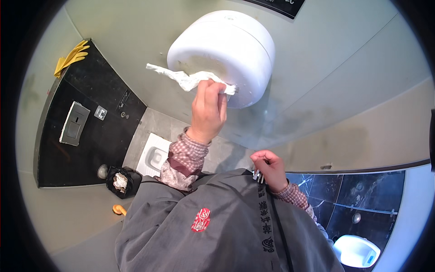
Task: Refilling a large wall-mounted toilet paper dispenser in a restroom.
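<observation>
My left hand [208,110] pinches a crumpled strip of white toilet paper [187,80] just under a round white toilet paper dispenser [221,40] on the partition wall. One end of the paper sticks out to the left; the other lies by the small outlet in the dispenser's underside. Grime and droplets mark that underside. Lower and to the right, my right hand [272,170] is close to my apron, its fingers curled around what look like small metal keys [260,177]. The palm partly hides them. A grey apron [231,217] with printed writing covers my front.
A squat toilet [156,156] is set in the floor at left. Beside it stands a bin with a black liner [117,182] holding used paper. A yellow rubber glove [72,57] hangs over the black ledge [91,88]. A urinal [357,251] shows beyond the partition at lower right.
</observation>
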A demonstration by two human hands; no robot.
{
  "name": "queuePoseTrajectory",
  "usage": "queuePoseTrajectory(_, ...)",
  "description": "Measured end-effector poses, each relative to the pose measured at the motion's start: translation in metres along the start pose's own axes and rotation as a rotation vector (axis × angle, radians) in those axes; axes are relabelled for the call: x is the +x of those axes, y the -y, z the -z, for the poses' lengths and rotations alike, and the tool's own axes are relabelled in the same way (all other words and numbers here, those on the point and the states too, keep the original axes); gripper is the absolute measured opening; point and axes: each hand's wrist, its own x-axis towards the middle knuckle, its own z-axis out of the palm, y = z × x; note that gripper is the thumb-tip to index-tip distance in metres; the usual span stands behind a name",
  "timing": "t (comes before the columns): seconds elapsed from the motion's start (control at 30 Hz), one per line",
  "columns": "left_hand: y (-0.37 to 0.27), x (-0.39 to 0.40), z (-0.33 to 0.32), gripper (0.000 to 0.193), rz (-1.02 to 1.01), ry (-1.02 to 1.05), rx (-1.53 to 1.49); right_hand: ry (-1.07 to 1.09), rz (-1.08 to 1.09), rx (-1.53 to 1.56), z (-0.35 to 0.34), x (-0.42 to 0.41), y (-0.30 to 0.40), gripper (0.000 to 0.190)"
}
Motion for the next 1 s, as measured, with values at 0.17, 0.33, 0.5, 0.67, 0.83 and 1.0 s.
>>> queuePoseTrajectory(0.17,0.021,-0.075,-0.029,0.031,0.074,0.369,0.098,-0.061,0.002,0.017,0.009,-0.004,-0.009,0.009)
queuePoseTrajectory(0.33,-0.026,-0.038,-0.021,0.030,-0.085,0.245,-0.107,-0.070,-0.030,0.033,0.014,-0.004,-0.011,0.009)
queuePoseTrajectory(0.5,-0.018,0.004,-0.013,0.031,-0.103,0.031,0.104,-0.063,-0.008,0.032,0.015,-0.007,-0.008,0.009)
queuePoseTrajectory(0.67,-0.020,-0.002,-0.017,0.029,-0.054,-0.156,0.204,-0.096,-0.005,0.065,0.022,-0.010,-0.011,0.009)
queuePoseTrajectory(0.83,-0.012,0.008,-0.020,0.034,-0.115,-0.132,0.076,-0.086,0.004,0.057,0.025,-0.011,-0.017,0.009)
queuePoseTrajectory(1.0,-0.019,-0.009,-0.040,0.031,-0.318,0.065,0.172,-0.093,0.015,0.031,0.024,-0.010,-0.018,0.009)
